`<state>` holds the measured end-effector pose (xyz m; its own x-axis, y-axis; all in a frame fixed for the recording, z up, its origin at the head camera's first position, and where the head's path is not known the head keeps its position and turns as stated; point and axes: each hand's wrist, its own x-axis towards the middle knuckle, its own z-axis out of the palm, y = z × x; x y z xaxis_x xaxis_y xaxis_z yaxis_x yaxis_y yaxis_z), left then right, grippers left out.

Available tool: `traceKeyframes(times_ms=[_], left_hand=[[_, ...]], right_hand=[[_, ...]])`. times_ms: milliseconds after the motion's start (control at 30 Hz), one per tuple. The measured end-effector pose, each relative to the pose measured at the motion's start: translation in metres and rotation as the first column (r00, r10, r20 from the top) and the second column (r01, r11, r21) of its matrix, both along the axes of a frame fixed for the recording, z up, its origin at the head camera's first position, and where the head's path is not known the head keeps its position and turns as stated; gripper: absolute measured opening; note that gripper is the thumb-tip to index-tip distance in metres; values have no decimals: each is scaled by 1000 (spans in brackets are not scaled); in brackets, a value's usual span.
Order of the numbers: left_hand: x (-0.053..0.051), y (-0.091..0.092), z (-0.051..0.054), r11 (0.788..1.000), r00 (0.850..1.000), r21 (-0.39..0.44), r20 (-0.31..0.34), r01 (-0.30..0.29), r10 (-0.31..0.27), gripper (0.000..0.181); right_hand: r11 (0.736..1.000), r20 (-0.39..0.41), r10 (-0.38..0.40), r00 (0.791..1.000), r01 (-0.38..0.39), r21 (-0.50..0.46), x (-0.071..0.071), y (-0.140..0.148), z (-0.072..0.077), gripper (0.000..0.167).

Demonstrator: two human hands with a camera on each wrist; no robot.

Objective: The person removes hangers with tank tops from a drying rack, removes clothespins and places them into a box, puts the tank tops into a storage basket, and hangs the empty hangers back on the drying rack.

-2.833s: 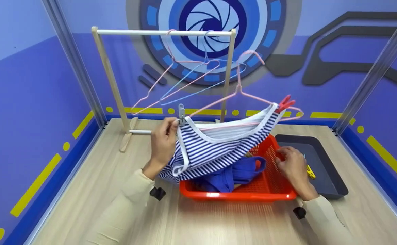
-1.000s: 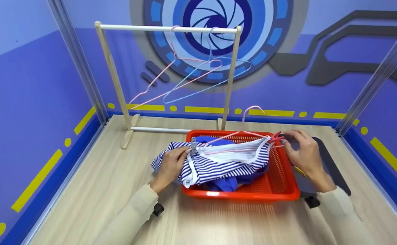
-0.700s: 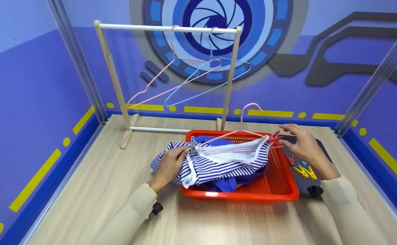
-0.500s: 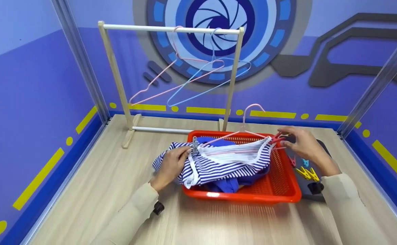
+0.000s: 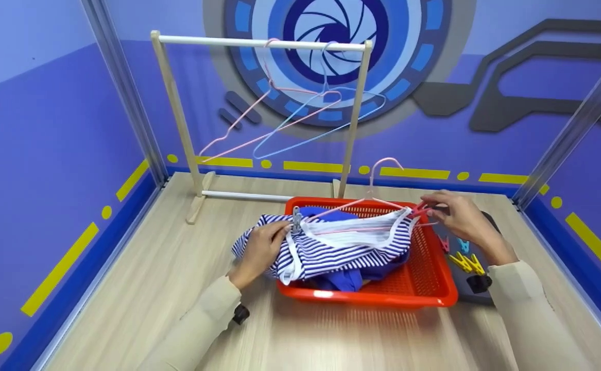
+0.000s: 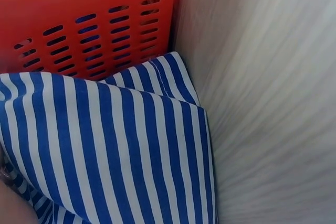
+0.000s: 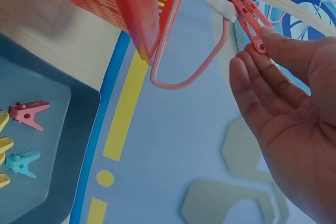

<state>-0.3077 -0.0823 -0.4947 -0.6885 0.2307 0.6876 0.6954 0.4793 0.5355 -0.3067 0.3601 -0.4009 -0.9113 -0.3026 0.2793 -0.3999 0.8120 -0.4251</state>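
A navy-and-white striped tank top [image 5: 331, 257] lies over a red basket [image 5: 367, 298], draped on a pink hanger [image 5: 385, 161] whose hook points up. My left hand [image 5: 260, 252] pinches the top's left shoulder strap beside a grey clothespin [image 5: 296, 220]. In the left wrist view the striped cloth [image 6: 121, 145] hangs against the basket's slotted wall. My right hand [image 5: 460, 219] pinches a red clothespin [image 7: 245, 17] between thumb and fingers; it clips the right strap. The hanger's end loop [image 7: 194, 74] sticks out below the strap. Blue-purple cloth [image 5: 344, 278] lies under the top.
A dark grey tray [image 5: 473, 298] right of the basket holds yellow clothespins [image 5: 466, 264], a turquoise clothespin [image 7: 23, 163] and a pinkish-red clothespin [image 7: 29, 114]. Behind stands a wooden rack [image 5: 174, 103] bearing a pink hanger [image 5: 236, 123] and a blue hanger [image 5: 321, 136].
The top and its hanger have come down from above the basket onto it. My right hand has gone from the basket's right rim to the red clothespin and now pinches it.
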Motion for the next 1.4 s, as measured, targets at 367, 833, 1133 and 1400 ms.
traceKeyframes(times_ms=[367,833,1133,1400], left_hand=[[-1,-1,0,1000,1000,-12,-7,7,-7,20],[-3,-1,-1,1000,1000,-20,-27,-5,4,17],[-1,-1,-1,1000,1000,-24,-22,-10,10,17],[-1,0,-1,1000,1000,-21,-30,-9,9,17]], right_hand=[[994,-233,-64,970,84,74,-1,-7,2,15],[993,-325,-73,943,98,63,8,8,22,11],[980,-219,-152,964,176,92,15,36,15,27],[969,-66,-169,983,178,169,14,58,-14,29]])
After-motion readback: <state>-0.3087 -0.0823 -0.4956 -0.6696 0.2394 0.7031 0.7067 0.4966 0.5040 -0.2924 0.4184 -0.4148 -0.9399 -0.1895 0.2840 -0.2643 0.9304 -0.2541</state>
